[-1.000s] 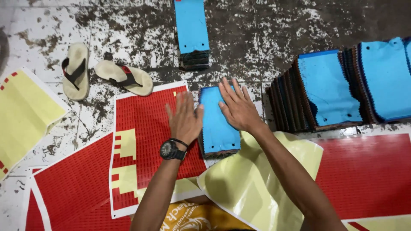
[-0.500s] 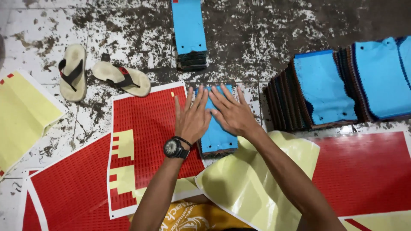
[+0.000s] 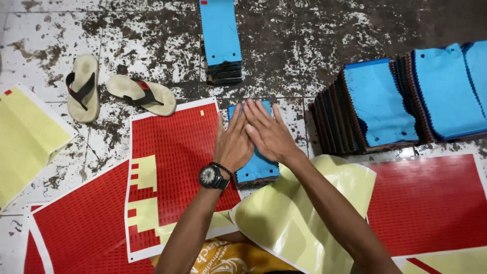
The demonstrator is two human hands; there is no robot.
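On the floor beside the red sheet [image 3: 172,152], both hands [image 3: 234,142] [image 3: 270,134] lay flat, fingers together, on the blue stack [image 3: 256,167]; uneven pressure could have skewed its edges.

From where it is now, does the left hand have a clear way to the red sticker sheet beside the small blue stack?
Probably yes: the left hand lies on the blue stack, and the red sticker sheet adjoins it uncovered.

A small stack of blue-topped fabric swatches [image 3: 256,167] lies flat on the floor.
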